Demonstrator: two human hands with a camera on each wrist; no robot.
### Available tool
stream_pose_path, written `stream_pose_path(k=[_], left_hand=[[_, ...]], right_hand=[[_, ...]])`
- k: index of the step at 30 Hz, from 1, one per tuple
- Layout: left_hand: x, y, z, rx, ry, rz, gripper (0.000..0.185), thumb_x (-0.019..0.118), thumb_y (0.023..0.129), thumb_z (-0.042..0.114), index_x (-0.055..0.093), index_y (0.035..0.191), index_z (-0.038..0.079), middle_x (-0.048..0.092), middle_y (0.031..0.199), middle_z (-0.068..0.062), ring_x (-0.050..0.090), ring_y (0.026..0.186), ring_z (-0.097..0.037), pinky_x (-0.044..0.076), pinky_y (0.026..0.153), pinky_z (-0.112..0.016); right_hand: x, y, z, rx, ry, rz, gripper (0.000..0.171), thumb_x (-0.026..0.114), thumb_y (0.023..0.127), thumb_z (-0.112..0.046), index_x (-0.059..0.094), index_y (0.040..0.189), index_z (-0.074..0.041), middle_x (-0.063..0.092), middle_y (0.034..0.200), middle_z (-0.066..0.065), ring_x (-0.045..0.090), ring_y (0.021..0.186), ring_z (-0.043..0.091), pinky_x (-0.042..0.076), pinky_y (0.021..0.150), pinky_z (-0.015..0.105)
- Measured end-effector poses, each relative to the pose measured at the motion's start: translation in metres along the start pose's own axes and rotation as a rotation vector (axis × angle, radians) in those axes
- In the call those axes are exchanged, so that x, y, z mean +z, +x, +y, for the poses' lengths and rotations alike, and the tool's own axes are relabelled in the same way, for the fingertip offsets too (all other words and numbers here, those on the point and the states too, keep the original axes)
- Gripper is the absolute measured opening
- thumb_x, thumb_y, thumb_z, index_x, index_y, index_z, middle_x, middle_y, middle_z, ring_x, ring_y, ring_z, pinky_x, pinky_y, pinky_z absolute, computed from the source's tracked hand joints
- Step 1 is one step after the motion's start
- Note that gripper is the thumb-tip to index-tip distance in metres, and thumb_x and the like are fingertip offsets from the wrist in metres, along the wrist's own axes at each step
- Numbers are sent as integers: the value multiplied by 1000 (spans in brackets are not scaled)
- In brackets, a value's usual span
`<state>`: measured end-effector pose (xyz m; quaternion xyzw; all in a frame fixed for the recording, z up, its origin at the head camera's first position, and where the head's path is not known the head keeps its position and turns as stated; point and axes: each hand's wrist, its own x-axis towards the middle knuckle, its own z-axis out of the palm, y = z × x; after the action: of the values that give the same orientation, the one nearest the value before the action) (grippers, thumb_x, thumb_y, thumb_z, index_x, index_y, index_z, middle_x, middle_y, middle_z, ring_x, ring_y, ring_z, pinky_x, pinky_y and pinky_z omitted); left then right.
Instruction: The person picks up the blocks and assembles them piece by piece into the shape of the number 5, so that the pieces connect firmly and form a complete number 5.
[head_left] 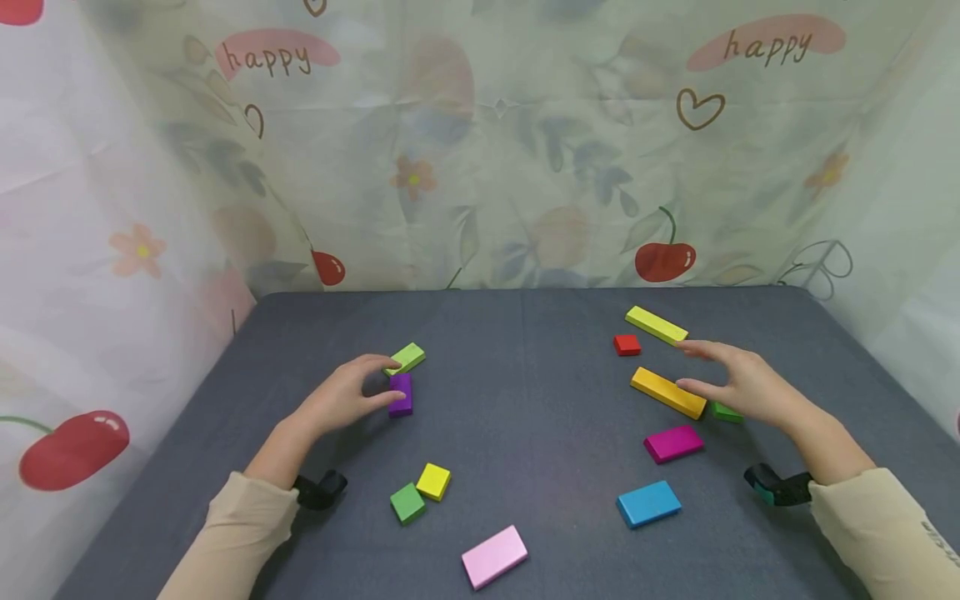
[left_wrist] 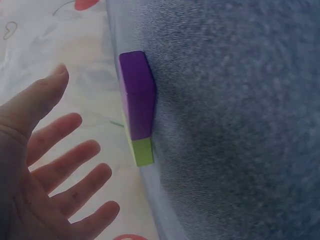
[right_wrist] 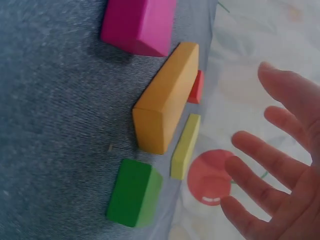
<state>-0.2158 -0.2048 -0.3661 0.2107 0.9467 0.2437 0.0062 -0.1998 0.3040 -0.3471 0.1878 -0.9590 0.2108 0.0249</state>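
Observation:
My left hand point(head_left: 351, 395) hovers above the left part of the table, thumb and fingers spread apart and holding nothing. Nearest to it are a purple block point(head_left: 402, 394) and, just behind that, a lime-green block point(head_left: 408, 357). The left wrist view shows the same purple block point(left_wrist: 138, 97) apart from the fingers. Over on the right, my right hand point(head_left: 750, 385) is also held in the air with nothing in its grasp. Close by it lie an orange block point(head_left: 666, 392) and a partly covered green block point(head_left: 726, 413). A long yellow block point(head_left: 654, 324) and a small red block point(head_left: 627, 345) lie farther back.
Nearer the front lie a magenta block point(head_left: 674, 443), a blue block point(head_left: 648, 504), a pink block point(head_left: 495, 557), a small yellow block point(head_left: 433, 481) and a green cube point(head_left: 407, 503). Patterned curtains point(head_left: 517, 167) surround the dark table point(head_left: 525, 400) at the back and sides.

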Motion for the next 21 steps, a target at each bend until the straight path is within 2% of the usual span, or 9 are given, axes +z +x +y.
stream_pose_path(k=[7,14,21], left_hand=[[4,-2,-4,7,0,-24,48,69,84,30,58,123,5,58,125,-16,51,121,-34,40,102,-52],[7,0,-7,-21,-22,-71,50,70,83,31,57,126,9,58,127,-14,51,122,-32,41,103,-51],[8,1,-7,-4,-40,-88,47,71,82,28,59,124,9,60,124,-12,52,120,-31,42,102,-51]], right_hand=[[7,0,6,-4,22,-68,53,68,85,-29,52,130,-5,61,120,23,56,110,40,47,87,59],[11,2,10,-3,21,-126,49,69,84,-27,56,125,-5,63,117,21,60,105,37,49,85,56],[15,4,13,-11,38,-158,46,70,83,-24,59,123,-5,65,114,16,60,101,31,51,84,52]])
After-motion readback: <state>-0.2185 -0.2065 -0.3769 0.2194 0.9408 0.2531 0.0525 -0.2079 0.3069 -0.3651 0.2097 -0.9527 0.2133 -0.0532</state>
